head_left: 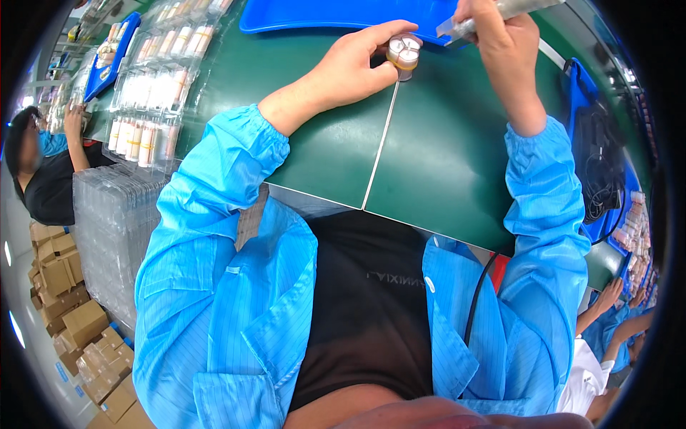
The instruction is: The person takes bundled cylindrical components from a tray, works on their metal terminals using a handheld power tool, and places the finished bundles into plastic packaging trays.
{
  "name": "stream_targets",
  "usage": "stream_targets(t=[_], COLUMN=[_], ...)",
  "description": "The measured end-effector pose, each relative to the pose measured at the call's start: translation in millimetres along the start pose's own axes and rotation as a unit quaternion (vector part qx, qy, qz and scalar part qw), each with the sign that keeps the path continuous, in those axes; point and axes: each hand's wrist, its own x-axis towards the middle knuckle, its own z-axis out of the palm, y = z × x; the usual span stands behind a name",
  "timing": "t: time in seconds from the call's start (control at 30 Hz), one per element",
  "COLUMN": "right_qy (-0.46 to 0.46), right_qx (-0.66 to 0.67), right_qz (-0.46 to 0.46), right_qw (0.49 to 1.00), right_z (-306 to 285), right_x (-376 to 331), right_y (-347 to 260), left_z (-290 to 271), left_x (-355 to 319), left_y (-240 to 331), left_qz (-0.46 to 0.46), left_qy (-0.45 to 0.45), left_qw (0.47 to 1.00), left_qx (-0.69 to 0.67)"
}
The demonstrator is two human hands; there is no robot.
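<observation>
1. Blue sleeves (214, 286) of the person's smock fill the near edge, both forearms reaching out over the green counter (429, 157).
2. Left hand (350, 68) is curled, thumb and forefinger pinched round a small bundle of cylinders (403, 54): short pale tubes with a tan band, held upright with the base at or just above the counter's centre seam; contact is hard to tell.
3. Right hand (500, 36) is closed round a clear plastic strip or sleeve (493, 13), tilted, its lower end just beside the bundle's top.
4. Handling, as I judge it: the bundle looks light and stiff, smooth-sided, so a bit slippery; the pieces seem only loosely gathered, so a pinch across the banded middle keeps them together better than gripping the tips.
5. The clear strip looks thin and bendy; hold it near the working end.
6. Outward now: a blue tray (321, 14) lies just beyond the hands.
7. Clear blister trays (153, 107) of similar tubes line the counter's left side, with a tall stack of empty ones (114, 229) beside it.
8. Cardboard boxes (71, 322) sit on the floor, far left.
9. Other workers sit at left (43, 164) and lower right (614, 322).
</observation>
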Motion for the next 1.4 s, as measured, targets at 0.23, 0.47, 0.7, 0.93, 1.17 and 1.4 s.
stream_targets(t=[0.23, 0.47, 0.7, 0.93, 1.17, 1.4], right_qy=[-0.037, -0.077, -0.094, -0.047, -0.048, -0.092], right_qx=[0.079, -0.022, 0.089, -0.08, -0.071, -0.27], right_qz=[0.03, 0.014, -0.129, -0.004, -0.001, -0.37], right_qw=[0.996, 0.997, 0.983, 0.996, 0.996, 0.884], right_z=[6.6, 12.5, 12.4, 14.5, 11.7, 17.3], right_x=[-3.4, -5.7, -0.9, -6.9, -9.2, -11.5], right_y=[6.3, 8.6, 27.0, 6.6, 15.6, -2.9], left_z=[3.4, 2.1, 2.6, 0.4, 3.0, -28.3], left_x=[-4.8, -3.9, -0.9, -1.4, 0.9, 7.5], left_y=[6.8, 7.9, 9.2, 12.3, 5.7, 2.2], left_qz=[0.046, 0.033, 0.027, -0.003, -0.053, -0.121], left_qy=[0.077, 0.057, 0.04, 0.027, 0.015, 0.074], left_qw=[0.988, 0.995, 0.996, 0.998, 0.997, 0.932], left_qx=[0.121, 0.078, 0.079, 0.052, -0.051, -0.333])
